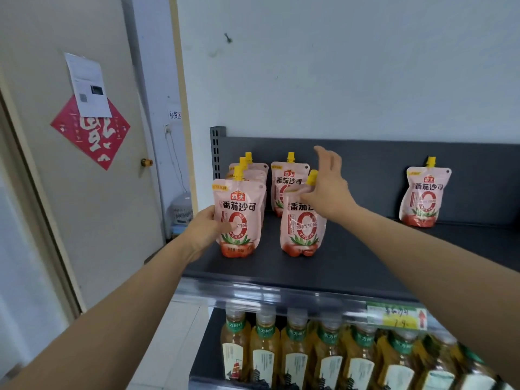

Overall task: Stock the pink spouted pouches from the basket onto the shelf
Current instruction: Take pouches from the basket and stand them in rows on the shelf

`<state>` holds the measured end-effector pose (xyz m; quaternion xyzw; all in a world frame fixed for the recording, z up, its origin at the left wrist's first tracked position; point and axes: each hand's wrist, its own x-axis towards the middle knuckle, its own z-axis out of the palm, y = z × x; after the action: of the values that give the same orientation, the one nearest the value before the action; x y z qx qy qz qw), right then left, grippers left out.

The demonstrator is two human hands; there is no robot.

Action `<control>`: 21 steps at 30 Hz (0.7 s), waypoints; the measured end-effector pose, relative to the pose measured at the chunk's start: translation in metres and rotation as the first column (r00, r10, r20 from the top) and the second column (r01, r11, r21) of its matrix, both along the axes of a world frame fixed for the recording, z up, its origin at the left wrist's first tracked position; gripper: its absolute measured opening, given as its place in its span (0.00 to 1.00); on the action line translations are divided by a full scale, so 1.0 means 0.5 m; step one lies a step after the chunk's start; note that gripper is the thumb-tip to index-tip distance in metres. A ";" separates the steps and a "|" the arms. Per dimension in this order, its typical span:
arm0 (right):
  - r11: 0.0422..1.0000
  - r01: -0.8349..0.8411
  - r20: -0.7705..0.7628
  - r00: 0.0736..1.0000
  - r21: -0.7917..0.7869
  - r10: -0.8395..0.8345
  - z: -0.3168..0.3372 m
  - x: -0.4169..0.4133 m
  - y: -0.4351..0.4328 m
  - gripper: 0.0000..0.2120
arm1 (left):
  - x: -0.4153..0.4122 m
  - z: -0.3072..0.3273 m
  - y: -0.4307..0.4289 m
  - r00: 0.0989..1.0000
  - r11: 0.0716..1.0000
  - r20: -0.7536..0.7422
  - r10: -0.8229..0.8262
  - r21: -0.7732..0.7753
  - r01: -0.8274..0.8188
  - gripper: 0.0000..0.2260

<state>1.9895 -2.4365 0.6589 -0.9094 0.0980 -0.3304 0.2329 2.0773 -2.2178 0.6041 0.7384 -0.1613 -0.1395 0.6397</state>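
On shelf [365, 257], left hand [206, 227] grips front-left pouch [239, 215]; tea bottles [295, 347] below.

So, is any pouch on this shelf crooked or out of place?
Yes, two. The middle front pouch stands slightly tilted, its top corner creased under the right hand. A lone pouch stands at the back far to the right, apart from the group. The left front pouch, gripped by the left hand, stands straight.
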 end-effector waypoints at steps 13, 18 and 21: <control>0.636 0.004 -0.167 0.966 0.772 0.197 -0.080 0.014 -0.040 0.13 | 0.032 -0.002 -0.026 0.999 1.000 0.046 0.019 0.011 -0.020 0.19; 0.616 0.045 -0.122 0.989 0.786 0.083 -0.094 0.071 -0.040 0.17 | 0.060 -0.001 -0.035 0.998 1.000 0.059 -0.010 0.007 0.010 0.19; 0.622 0.061 -0.112 0.993 0.781 0.043 -0.096 0.102 -0.041 0.18 | 0.076 -0.002 -0.034 0.998 0.999 0.054 -0.037 -0.004 0.037 0.18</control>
<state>2.0408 -2.4568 0.6107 -0.7351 0.2503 -0.2012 0.5971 2.1151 -2.2351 0.6030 0.7372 -0.1923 -0.1311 0.6342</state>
